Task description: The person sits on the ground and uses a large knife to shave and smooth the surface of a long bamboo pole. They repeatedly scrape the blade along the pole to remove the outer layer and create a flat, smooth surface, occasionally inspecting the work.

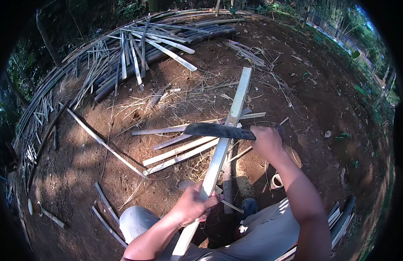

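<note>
A long split bamboo strip (219,158), pale on its upper face, slants away from my lap toward the far middle. My left hand (193,204) is closed around its nearer part, thumb on top. My right hand (266,140) grips a machete (219,130) at its handle, which the fingers hide. The dark, broad blade points left and lies across the strip about midway along; whether its edge bites into the bamboo I cannot tell. Beneath the strip, several split bamboo slats (179,150) lie on the ground, beside a darker upright-lying pole (227,182).
Bamboo poles and split strips (162,43) are heaped at the far left. A single thin bamboo length (101,141) lies left of the slats. Shavings (201,89) litter the brown soil. Near my right leg are a cut bamboo ring (277,181) and more pieces (343,222).
</note>
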`<state>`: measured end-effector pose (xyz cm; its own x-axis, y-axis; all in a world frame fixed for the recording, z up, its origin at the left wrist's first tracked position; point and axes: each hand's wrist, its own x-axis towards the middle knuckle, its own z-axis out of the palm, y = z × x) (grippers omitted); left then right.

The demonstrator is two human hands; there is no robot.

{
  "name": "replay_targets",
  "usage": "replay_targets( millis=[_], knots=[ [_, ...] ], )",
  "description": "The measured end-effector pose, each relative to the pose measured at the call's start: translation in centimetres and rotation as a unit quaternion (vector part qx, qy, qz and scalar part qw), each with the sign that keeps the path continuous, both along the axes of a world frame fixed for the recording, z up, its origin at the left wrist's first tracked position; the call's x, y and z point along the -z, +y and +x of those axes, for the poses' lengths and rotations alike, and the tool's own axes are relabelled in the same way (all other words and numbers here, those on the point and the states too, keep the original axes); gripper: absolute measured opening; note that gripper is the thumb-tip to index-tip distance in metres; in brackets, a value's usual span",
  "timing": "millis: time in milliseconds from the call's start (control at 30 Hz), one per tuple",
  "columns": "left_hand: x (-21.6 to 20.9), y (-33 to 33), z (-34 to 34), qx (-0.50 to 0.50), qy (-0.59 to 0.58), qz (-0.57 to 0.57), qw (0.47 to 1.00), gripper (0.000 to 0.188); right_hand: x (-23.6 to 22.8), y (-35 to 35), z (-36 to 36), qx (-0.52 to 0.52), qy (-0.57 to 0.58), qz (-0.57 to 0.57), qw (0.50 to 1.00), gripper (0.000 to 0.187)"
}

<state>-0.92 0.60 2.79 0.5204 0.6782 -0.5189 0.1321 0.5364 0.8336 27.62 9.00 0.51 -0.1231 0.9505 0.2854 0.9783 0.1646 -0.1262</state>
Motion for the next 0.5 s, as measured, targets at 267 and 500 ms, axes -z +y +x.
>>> replay_targets(
  millis=[267,500],
  knots=[
    [0.5,-2.1,-1.4,0.083,0.018,0.07,0.994,0.021,3.2,1.6,13.4,0.363,0.111,0.072,0.922,0.016],
    [0.1,0.0,-0.8,-0.019,-0.208,-0.125,0.97,0.039,0.2,1.2,8.3,0.305,0.26,0.016,0.916,0.016]
  ],
)
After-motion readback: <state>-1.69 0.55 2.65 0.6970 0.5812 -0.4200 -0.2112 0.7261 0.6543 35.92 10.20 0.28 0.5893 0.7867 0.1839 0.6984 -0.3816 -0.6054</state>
